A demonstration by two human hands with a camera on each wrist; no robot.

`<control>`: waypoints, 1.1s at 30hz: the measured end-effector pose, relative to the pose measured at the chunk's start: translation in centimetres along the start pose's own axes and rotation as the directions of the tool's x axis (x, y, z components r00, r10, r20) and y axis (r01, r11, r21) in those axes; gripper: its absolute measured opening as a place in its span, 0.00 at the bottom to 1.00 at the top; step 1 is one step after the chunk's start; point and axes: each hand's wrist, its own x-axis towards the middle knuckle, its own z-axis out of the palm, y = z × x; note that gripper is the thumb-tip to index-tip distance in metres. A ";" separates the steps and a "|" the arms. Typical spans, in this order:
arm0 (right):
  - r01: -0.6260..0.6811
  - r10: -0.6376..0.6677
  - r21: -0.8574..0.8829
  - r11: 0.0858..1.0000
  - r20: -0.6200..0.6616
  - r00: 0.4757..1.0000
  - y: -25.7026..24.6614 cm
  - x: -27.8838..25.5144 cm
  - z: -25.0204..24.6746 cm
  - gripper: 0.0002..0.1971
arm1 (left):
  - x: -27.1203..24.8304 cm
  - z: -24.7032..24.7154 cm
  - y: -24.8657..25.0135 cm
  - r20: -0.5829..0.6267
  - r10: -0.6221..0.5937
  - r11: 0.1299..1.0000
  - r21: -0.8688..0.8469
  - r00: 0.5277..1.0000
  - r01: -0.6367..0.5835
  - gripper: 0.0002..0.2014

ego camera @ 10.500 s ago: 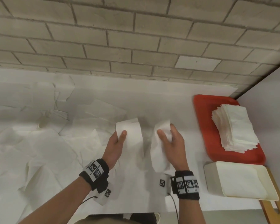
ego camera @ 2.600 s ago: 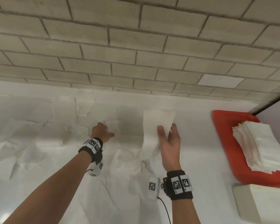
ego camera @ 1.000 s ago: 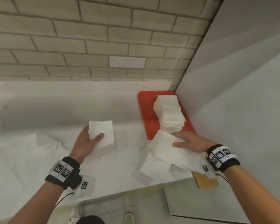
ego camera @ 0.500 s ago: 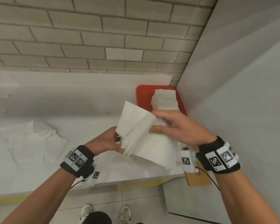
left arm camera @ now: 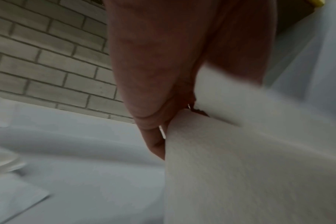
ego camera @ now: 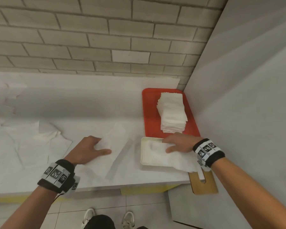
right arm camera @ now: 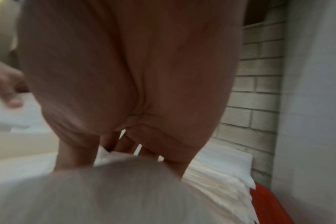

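A white paper napkin (ego camera: 117,144) lies on the white counter (ego camera: 92,176) under my left hand (ego camera: 102,146), which pinches its near end between thumb and fingers. In the left wrist view the napkin (left arm camera: 240,166) runs out of the left hand (left arm camera: 163,121), blurred. My right hand (ego camera: 166,145) grips a second napkin (ego camera: 177,161) that lies in a cream tray (ego camera: 143,156) and hangs over its right end. In the right wrist view the fingers (right arm camera: 77,151) sink into the second napkin (right arm camera: 125,189). Behind it, a red tray (ego camera: 149,116) carries a tall stack of folded napkins (ego camera: 172,113).
Several loose unfolded napkins (ego camera: 31,142) are strewn over the left of the counter. A wooden board (ego camera: 203,185) sticks out past the counter's front edge at the right. A brick wall stands behind and a grey partition (ego camera: 238,113) closes the right side.
Half a second ago both hands held the napkins together above the counter. Now they have parted and lowered: the left onto the counter, the right into the cream tray.
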 end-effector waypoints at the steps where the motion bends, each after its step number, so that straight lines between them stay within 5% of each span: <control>1: 0.007 -0.006 -0.053 0.999 0.021 1.000 -0.1 0.5 0.2 0.27 | -0.4 -0.1 -0.9 -0.012 -0.027 0.999 -0.020 1.000 0.027 0.20; 5: 0.054 -0.053 -0.090 0.994 0.013 0.998 -1.7 1.2 -0.2 0.12 | -2.0 -0.2 -2.1 -0.035 -0.106 0.979 -0.180 0.994 0.098 0.16; 7: 0.067 -0.070 -0.132 0.989 -0.014 0.997 -2.2 0.7 -0.4 0.12 | -2.6 -0.1 -2.1 -0.047 -0.103 0.973 -0.214 0.994 0.091 0.14; 12: 0.110 -0.133 -0.093 0.989 -0.289 0.948 -2.2 -2.3 -0.6 0.10 | -3.4 -0.2 -1.9 -0.077 -0.090 0.973 -0.220 0.993 0.072 0.14; 16: 0.104 -0.097 0.020 0.994 -0.211 0.973 -3.5 -0.7 0.1 0.13 | -3.4 -0.2 -0.2 -0.052 -0.001 0.980 -0.200 0.999 -0.010 0.15; 21: 0.008 -0.060 -0.206 0.979 -0.246 0.967 -4.6 1.7 1.9 0.11 | -3.4 -0.1 2.8 -0.023 0.083 0.972 -0.219 0.996 -0.086 0.14; 24: -0.013 -0.054 -0.145 0.989 -0.452 0.890 -5.1 1.0 2.3 0.14 | -3.7 -0.1 4.0 -0.026 0.172 0.960 -0.221 0.985 -0.173 0.14; 26: 0.149 -0.022 0.148 0.978 -0.633 0.774 -6.5 -0.1 2.1 0.19 | -4.0 0.2 5.0 -0.026 0.265 0.943 -0.203 0.964 -0.265 0.13; 27: 0.255 0.033 0.347 0.903 -0.646 0.763 -7.5 -0.4 1.9 0.24 | -4.0 0.4 5.6 -0.022 0.316 0.929 -0.194 0.949 -0.314 0.12; 30: 0.397 0.014 0.808 0.435 -0.447 0.895 -10.5 -0.9 1.4 0.35 | -3.6 1.1 7.5 0.010 0.450 0.886 -0.132 0.893 -0.445 0.13; 32: 0.430 -0.032 0.876 0.217 -0.434 0.900 -10.7 -1.0 1.5 0.30 | -3.1 1.3 8.2 0.041 0.494 0.867 -0.096 0.869 -0.489 0.14; 33: 0.467 -0.020 0.865 0.184 -0.471 0.882 -10.6 -1.2 1.4 0.26 | -2.8 1.4 8.3 0.049 0.495 0.868 -0.078 0.867 -0.491 0.14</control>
